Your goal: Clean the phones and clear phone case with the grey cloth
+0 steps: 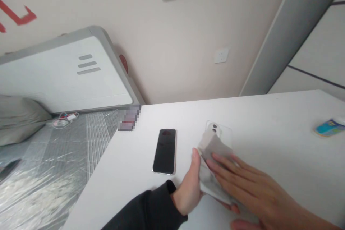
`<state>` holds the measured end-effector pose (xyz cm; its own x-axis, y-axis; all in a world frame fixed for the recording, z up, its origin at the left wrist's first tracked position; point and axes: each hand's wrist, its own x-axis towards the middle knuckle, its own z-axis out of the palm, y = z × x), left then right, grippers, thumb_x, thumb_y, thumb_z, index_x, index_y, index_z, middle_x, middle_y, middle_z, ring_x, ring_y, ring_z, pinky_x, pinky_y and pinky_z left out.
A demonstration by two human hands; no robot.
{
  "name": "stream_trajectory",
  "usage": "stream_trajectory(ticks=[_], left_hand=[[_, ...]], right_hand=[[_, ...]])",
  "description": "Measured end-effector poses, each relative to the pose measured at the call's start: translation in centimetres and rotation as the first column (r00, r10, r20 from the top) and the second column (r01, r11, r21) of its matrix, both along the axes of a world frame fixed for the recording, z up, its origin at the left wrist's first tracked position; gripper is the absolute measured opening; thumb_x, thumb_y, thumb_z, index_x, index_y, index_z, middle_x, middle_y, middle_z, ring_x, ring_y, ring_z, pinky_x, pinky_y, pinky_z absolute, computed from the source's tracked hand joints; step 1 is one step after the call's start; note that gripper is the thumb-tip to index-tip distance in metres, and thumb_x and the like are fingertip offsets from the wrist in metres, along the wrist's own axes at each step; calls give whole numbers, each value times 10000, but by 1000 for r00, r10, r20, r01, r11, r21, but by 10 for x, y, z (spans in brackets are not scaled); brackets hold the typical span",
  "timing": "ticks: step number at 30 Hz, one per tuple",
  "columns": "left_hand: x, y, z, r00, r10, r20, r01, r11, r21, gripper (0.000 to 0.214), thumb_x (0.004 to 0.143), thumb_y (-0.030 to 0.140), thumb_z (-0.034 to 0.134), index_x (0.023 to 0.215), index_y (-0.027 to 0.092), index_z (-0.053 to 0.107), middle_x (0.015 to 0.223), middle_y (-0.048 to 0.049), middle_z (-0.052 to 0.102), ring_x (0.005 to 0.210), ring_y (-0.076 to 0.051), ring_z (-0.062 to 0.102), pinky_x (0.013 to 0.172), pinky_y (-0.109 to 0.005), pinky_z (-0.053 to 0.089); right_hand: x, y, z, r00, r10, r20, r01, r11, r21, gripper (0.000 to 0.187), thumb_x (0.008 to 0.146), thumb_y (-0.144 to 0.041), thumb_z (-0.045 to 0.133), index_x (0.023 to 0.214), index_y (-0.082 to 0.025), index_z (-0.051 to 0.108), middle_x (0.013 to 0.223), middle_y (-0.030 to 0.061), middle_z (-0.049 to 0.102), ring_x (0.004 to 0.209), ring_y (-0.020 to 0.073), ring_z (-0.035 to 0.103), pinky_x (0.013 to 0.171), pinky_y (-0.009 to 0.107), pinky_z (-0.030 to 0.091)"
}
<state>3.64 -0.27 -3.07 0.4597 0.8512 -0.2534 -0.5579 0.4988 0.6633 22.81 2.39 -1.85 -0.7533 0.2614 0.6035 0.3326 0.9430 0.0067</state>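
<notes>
A white phone with twin rear camera lenses (215,128) in a clear case lies mostly under a grey-white cloth (212,161) on the white table (121,143). My left hand (187,183), in a dark sleeve, grips the cloth's left side, with the thumb upright. My right hand (253,187) lies across the cloth with its fingers spread, pressing on it above the phone. Whether the phone's lower half touches the table is hidden. To the left, a black-screened phone (165,151) with a pale frame lies face up, apart from both hands.
A blue and yellow packet (330,127) lies at the table's right side. A pixelated patch (129,117) covers the table's far corner. Beyond the edge are a plastic-sheeted floor (54,158), a grey cushion (18,118), a white panel (64,75) and a wall socket (221,55).
</notes>
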Motion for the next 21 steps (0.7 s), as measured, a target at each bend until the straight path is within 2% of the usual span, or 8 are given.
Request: stream_trajectory(ticks=[2, 3, 7, 11, 14, 16, 19, 21], left_hand=[[-1, 1, 4, 999, 31, 21, -30, 999, -9, 947, 787, 839, 562, 1354, 86, 648, 1193, -209, 739, 1188, -356, 664, 984, -430, 529], [-2, 1, 6, 998, 44, 33, -44, 999, -14, 936, 792, 834, 563, 1338, 80, 659, 1196, -207, 739, 1198, -351, 657, 991, -417, 524], [-4, 3, 7, 995, 91, 41, -89, 995, -46, 894, 821, 815, 551, 1357, 106, 646, 1126, -174, 761, 1147, -328, 678, 932, -383, 541], [-4, 5, 8, 995, 40, 87, -36, 998, -43, 1022, 770, 891, 507, 1367, 69, 624, 1072, -188, 757, 1047, -331, 705, 861, -378, 554], [-3, 5, 8, 995, 49, 89, -47, 999, -24, 910, 840, 823, 508, 1404, 113, 593, 1066, -165, 759, 983, -304, 721, 839, -378, 557], [-3, 4, 7, 995, 33, 89, -30, 999, -25, 868, 869, 803, 484, 1408, 130, 589, 1061, -156, 761, 954, -290, 727, 822, -369, 558], [-3, 2, 8, 994, 38, 105, -33, 998, -46, 955, 821, 864, 464, 1379, 104, 612, 1052, -172, 759, 926, -288, 730, 801, -354, 557], [-4, 2, 11, 993, 48, 104, -42, 998, -53, 982, 786, 874, 507, 1371, 93, 619, 1066, -184, 760, 945, -300, 729, 823, -361, 557]], right_hand=[[-2, -5, 5, 993, 93, 69, -93, 996, -2, 799, 1005, -547, 511, 1602, -80, 261, 1422, 109, 626, 1362, 230, 566, 1196, 359, 399], [-1, -6, 7, 993, 95, 73, -94, 995, -14, 788, 1012, -555, 491, 1603, -88, 259, 1413, 108, 636, 1361, 231, 567, 1195, 373, 400], [4, -6, 5, 1000, -23, 5, 24, 998, -66, 823, 1003, -630, 440, 1606, -98, 263, 1401, 138, 644, 1340, 286, 584, 1186, 455, 405], [4, -7, 4, 992, 104, 65, -100, 992, -72, 824, 983, -649, 477, 1603, -140, 288, 1355, 74, 684, 1292, 240, 629, 1161, 359, 441], [5, -5, 4, 999, -48, 7, 48, 997, -65, 846, 1001, -685, 357, 1608, -103, 270, 1386, 136, 654, 1278, 277, 639, 1173, 448, 422], [5, -4, 6, 995, -97, -20, 96, 995, -40, 876, 989, -712, 344, 1575, -62, 349, 1371, 166, 658, 1274, 299, 641, 1188, 472, 397], [3, -8, 13, 994, 78, 79, -75, 996, -41, 671, 1026, -608, 400, 1426, -100, 582, 1358, 100, 680, 1322, 236, 605, 1200, 364, 389], [2, -10, 16, 982, 141, 129, -134, 989, -68, 587, 1045, -554, 405, 1396, -132, 614, 1385, 60, 665, 1350, 194, 578, 1187, 306, 396]])
